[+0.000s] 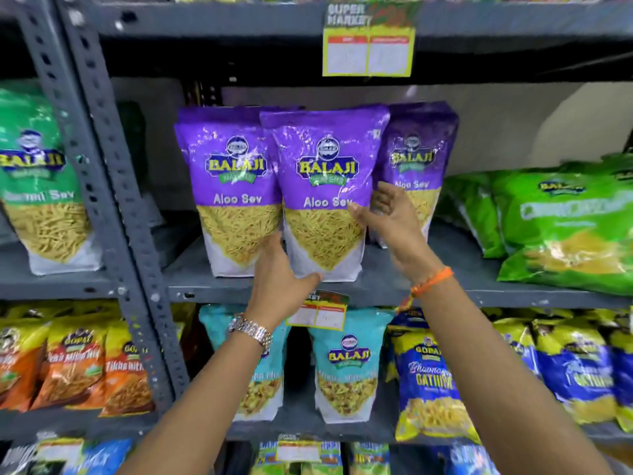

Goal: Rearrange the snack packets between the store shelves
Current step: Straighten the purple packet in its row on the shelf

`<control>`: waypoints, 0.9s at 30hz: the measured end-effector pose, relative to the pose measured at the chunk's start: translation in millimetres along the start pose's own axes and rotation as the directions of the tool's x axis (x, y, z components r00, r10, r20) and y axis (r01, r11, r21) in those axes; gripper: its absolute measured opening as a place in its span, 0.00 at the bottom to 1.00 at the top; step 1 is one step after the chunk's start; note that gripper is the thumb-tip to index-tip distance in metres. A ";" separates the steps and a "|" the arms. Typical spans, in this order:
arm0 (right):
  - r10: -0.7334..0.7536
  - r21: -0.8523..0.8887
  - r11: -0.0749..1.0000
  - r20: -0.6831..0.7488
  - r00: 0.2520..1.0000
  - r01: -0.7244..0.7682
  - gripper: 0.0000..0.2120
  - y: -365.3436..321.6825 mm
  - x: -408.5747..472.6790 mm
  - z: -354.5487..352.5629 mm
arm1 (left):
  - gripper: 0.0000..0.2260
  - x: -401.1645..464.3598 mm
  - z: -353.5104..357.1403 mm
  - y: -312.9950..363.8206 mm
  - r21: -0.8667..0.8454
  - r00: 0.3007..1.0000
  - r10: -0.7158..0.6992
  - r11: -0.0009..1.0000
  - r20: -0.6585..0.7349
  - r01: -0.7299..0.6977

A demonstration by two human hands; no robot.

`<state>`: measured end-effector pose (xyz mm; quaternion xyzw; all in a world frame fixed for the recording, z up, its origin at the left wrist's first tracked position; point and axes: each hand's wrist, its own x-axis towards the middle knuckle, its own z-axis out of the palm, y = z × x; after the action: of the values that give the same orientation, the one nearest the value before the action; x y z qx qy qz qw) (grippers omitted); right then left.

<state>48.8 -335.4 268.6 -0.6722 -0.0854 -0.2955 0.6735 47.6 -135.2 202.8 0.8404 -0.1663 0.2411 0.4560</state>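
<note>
Purple packet: the middle Aloo Sev packet (322,190) has a purple upper half, a clear window showing thin yellow sev strands, and a white base; it stands upright at the front edge of the grey metal shelf (387,286).
Print on it: "BALAJI" in yellow on a dark blue badge, a round blue emblem above, "Aloo Sev" in white below; the small green band under the brand is too blurred to read.
Neighbours: a second Aloo Sev packet (233,190) stands just left, partly overlapped by the middle one; a third Aloo Sev packet (419,156) stands behind to the right.
Left hand (279,272): fingers cupped around the middle packet's lower left corner, thumb under its base; a metal watch (250,330) on the wrist.
Right hand (387,214): fingers spread, thumb tip touching the middle packet's right edge, the other fingers lying toward the third packet; an orange thread band (432,281) on the wrist.
Other stock: green packets (561,228) lying at right; a green Balaji sev packet (37,186) in the left bay; teal Balaji packets (346,365), blue and yellow Gopal Gathiya packets (428,382) and orange Gopal packets (82,368) below.
Tags: a yellow "SUPER MARKET" price tag (368,39) hangs above, a smaller shelf tag (318,311) below; their fields are unreadable.
</note>
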 end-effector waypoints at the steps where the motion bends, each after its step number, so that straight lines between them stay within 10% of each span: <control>1: 0.011 0.000 1.000 0.047 0.999 -0.011 0.30 2.3 7.1 -0.5 | 0.39 1.6 4.2 3.1 0.017 1.000 -0.001 1.000 -0.005 0.001; 7: 0.073 0.098 0.990 0.244 0.967 -0.099 0.16 16.5 22.8 0.4 | 0.45 3.8 18.1 17.5 -0.006 0.996 -0.033 0.999 -0.083 0.033; 27: 0.037 0.108 0.993 0.055 0.998 -0.043 0.19 -0.6 32.6 -127.9 | 0.42 10.7 107.0 100.0 -0.071 1.000 -0.013 0.997 0.022 0.014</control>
<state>38.8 -466.8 275.4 -0.6435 -0.1059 -0.2589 0.7125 33.6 -279.3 227.3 0.8274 -0.1739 0.2230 0.4853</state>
